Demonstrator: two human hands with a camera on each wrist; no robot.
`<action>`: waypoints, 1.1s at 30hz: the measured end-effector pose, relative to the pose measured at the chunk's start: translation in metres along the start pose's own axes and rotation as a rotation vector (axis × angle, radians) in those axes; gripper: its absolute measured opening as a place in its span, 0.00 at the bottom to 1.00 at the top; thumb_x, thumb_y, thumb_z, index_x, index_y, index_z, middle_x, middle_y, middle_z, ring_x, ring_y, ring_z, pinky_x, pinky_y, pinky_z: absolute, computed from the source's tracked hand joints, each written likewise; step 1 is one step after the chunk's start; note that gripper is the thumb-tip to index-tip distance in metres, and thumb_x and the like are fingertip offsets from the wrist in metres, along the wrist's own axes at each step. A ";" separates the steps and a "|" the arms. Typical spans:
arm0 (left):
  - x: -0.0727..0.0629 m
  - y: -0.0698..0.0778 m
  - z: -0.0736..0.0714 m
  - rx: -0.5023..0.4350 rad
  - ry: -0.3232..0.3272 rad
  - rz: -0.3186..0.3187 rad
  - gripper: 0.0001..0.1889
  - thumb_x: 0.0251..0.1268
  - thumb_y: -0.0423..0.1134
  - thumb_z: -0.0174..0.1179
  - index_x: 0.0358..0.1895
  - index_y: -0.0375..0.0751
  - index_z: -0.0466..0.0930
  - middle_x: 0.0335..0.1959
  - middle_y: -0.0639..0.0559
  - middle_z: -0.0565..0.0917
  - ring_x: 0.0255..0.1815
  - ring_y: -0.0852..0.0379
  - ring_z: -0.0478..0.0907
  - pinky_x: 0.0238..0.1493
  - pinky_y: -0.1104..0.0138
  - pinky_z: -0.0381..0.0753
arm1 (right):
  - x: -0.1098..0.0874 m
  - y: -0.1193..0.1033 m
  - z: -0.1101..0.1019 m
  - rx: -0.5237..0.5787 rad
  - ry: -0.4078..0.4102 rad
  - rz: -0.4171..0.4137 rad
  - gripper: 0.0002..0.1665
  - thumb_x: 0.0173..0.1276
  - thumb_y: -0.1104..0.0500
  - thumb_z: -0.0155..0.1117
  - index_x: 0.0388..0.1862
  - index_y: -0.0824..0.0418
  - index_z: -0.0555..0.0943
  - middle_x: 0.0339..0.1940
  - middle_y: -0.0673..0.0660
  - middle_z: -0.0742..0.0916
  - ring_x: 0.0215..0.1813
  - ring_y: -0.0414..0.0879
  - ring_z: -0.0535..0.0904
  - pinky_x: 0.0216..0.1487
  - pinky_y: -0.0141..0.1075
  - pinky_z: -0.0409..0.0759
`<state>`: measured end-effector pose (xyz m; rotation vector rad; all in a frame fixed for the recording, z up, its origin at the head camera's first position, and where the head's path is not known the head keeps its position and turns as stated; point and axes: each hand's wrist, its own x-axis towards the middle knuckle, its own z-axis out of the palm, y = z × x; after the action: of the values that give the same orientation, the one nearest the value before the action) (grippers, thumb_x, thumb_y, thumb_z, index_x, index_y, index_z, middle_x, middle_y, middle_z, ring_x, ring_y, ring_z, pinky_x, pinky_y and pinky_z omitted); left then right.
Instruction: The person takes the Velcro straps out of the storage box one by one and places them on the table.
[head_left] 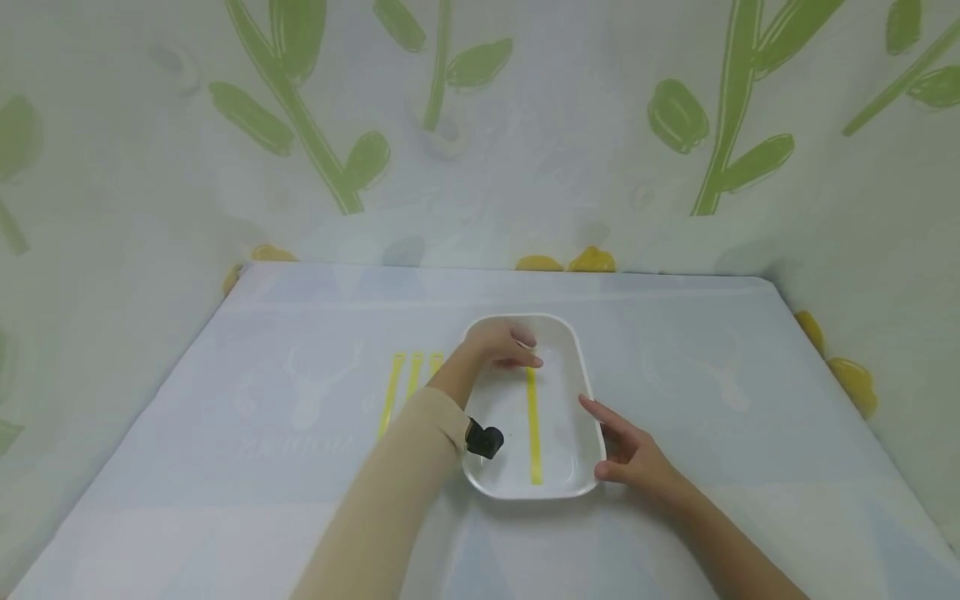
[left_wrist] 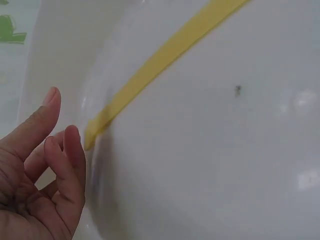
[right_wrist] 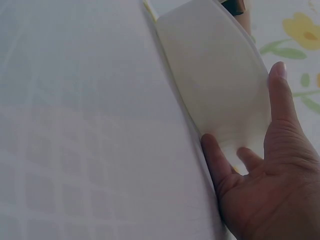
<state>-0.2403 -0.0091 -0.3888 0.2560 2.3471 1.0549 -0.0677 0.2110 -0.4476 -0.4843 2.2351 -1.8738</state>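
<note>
A white tray with rounded corners stands on the table. A flat yellow strip lies lengthwise along its bottom. My left hand hovers over the far end of the tray, thumb and fingers apart with nothing between them. In the left wrist view, its fingertips are right beside the end of the yellow strip. At the tray's right side, my right hand rests its fingers and thumb against the outer wall. The right wrist view shows its thumb up at the tray's rim.
Left of the tray, three more yellow strips lie side by side on the table, partly hidden behind my left sleeve. A black wrist camera overlaps the tray's near left side. Walls with a leaf pattern surround the table.
</note>
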 end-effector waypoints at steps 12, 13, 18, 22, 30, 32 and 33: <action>0.000 -0.013 0.013 0.017 0.066 0.073 0.21 0.40 0.32 0.75 0.44 0.37 0.84 0.19 0.55 0.77 0.17 0.64 0.69 0.23 0.76 0.69 | 0.001 0.000 0.001 0.038 -0.034 -0.045 0.44 0.60 0.59 0.69 0.74 0.53 0.60 0.71 0.36 0.66 0.62 0.28 0.70 0.46 0.34 0.82; 0.001 -0.012 0.014 0.037 0.065 0.082 0.21 0.40 0.32 0.75 0.43 0.36 0.83 0.18 0.55 0.77 0.17 0.64 0.69 0.23 0.76 0.69 | 0.000 0.000 0.000 0.042 -0.033 -0.048 0.45 0.60 0.59 0.69 0.74 0.53 0.60 0.71 0.38 0.66 0.62 0.29 0.70 0.46 0.34 0.81; 0.002 -0.010 0.017 0.021 0.048 0.067 0.22 0.38 0.28 0.75 0.42 0.35 0.80 0.16 0.54 0.73 0.16 0.62 0.68 0.21 0.74 0.68 | -0.001 0.001 -0.001 0.039 -0.029 -0.043 0.45 0.60 0.59 0.69 0.74 0.56 0.59 0.72 0.43 0.65 0.62 0.29 0.70 0.46 0.36 0.82; -0.001 -0.009 0.018 -0.007 0.048 0.064 0.22 0.37 0.25 0.74 0.41 0.34 0.79 0.15 0.53 0.72 0.15 0.61 0.67 0.20 0.74 0.68 | 0.000 0.000 0.000 0.012 -0.012 -0.010 0.45 0.60 0.58 0.69 0.74 0.53 0.59 0.72 0.40 0.65 0.61 0.26 0.69 0.46 0.36 0.82; -0.004 -0.008 0.018 0.006 0.047 0.070 0.20 0.40 0.26 0.74 0.41 0.32 0.80 0.18 0.52 0.72 0.17 0.60 0.69 0.22 0.74 0.69 | -0.001 0.001 0.000 0.004 -0.012 -0.014 0.44 0.61 0.57 0.68 0.74 0.52 0.60 0.69 0.33 0.66 0.60 0.25 0.70 0.45 0.36 0.82; -0.004 -0.007 0.019 0.001 0.052 0.065 0.19 0.40 0.26 0.73 0.40 0.32 0.80 0.19 0.52 0.72 0.18 0.60 0.69 0.23 0.74 0.69 | -0.001 0.002 0.000 0.003 -0.016 -0.029 0.44 0.61 0.57 0.68 0.74 0.50 0.60 0.70 0.35 0.66 0.60 0.26 0.70 0.45 0.36 0.82; -0.004 -0.007 0.020 0.005 0.054 0.065 0.18 0.41 0.26 0.73 0.40 0.32 0.81 0.20 0.52 0.72 0.19 0.61 0.69 0.23 0.75 0.69 | -0.001 0.002 0.000 0.005 -0.016 -0.036 0.43 0.61 0.57 0.68 0.74 0.50 0.60 0.71 0.37 0.66 0.60 0.26 0.70 0.45 0.36 0.82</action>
<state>-0.2259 -0.0030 -0.4033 0.3112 2.4039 1.0998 -0.0672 0.2119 -0.4500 -0.5396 2.2256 -1.8857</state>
